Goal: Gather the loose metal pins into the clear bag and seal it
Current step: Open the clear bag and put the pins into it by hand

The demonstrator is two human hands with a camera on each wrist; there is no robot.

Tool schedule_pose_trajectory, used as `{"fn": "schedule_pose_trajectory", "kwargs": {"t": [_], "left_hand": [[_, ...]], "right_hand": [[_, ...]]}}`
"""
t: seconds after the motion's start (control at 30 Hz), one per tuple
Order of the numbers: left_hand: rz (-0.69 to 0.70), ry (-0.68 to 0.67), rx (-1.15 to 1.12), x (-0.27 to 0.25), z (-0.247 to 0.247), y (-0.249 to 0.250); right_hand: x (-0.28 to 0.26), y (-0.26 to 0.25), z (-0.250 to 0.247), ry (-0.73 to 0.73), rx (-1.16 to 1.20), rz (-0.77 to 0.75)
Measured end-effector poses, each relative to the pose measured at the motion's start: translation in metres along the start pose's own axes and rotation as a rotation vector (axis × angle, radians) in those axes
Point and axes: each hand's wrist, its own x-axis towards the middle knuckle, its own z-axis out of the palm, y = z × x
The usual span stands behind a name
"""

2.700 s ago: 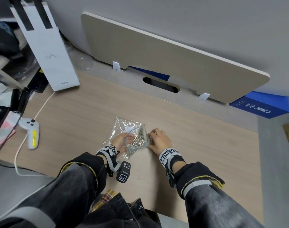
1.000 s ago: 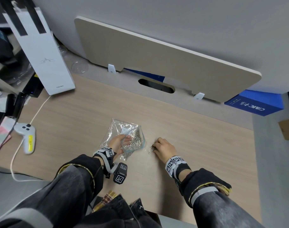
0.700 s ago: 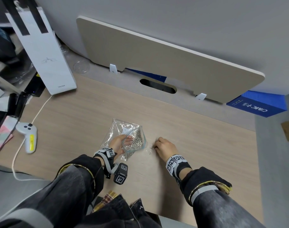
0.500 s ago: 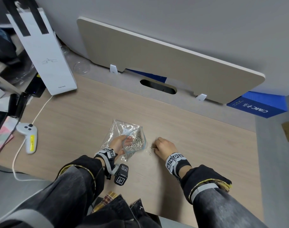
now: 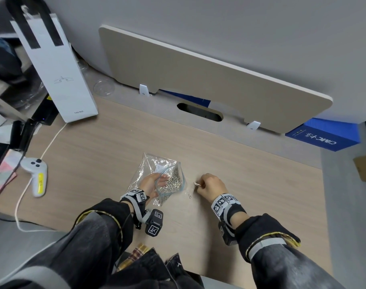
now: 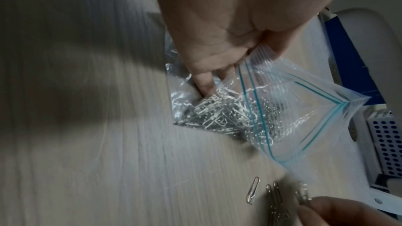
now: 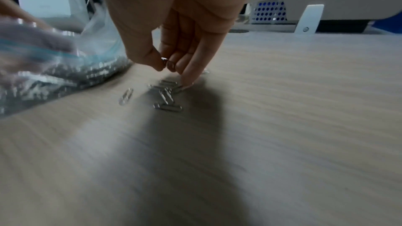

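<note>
An office — a wooden desk (image 5: 107,155) with divider panel (image 5: 209,80), cable slot (image 5: 199,112) and paper clips (image 6: 252,190).

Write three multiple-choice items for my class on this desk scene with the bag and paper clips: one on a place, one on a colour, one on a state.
1. Where do the loose silver metal paper clips lie?
A. Left of the bag
B. On the wooden desk, between the bag and the right hand
C. On the blue box

2. What colour are the zip stripes of the clear plastic bag?
A. Red
B. Yellow
C. Blue-green

3. How is the bag's mouth?
A. Open
B. Sealed
C. Knotted

Answers: 1 B, the wrist views show them on the wood beside the bag, under the right hand's fingers. 2 C, teal lines edge the opening. 3 A, the left hand holds the two zip edges apart.
</note>
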Motion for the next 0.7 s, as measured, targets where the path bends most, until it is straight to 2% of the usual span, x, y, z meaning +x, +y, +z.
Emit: {"fn": "schedule_pose_trajectory", "kwargs": {"t": [0.1,0.23,0.3,0.4,0.47,0.6,0.7], "left_hand": [[-0.001,-0.010,0.007,0.000,-0.001,0.000],[0.001,0.002,-0.007,0.002,-0.001,-0.001],[0.006,0.011,-0.024,0.003,-0.001,-0.002],[0.003,-0.001,-0.050,0.006,-0.003,-0.003],[0.006,-0.003,-0.042,0.006,-0.004,-0.004],[0.007,-0.001,-0.025,0.004,-0.003,-0.003],[0.008,-0.002,-0.023,0.004,-0.003,-0.004]], "right_hand": [[0.001,-0.008,-0.009,0.116,0.200,0.021],[0.002,-0.041,-0.011,0.208,0.355,-0.061],[0.002,-0.059,-0.008,0.154,0.323,-0.146],[0.003,-0.072,0.000,0.027,0.079,-0.274],[0.003,-0.071,0.001,0.036,0.065,-0.287],[0.002,-0.053,-0.008,0.242,0.185,-0.224],[0.008,-0.017,-0.011,0.296,0.161,0.008]]}}
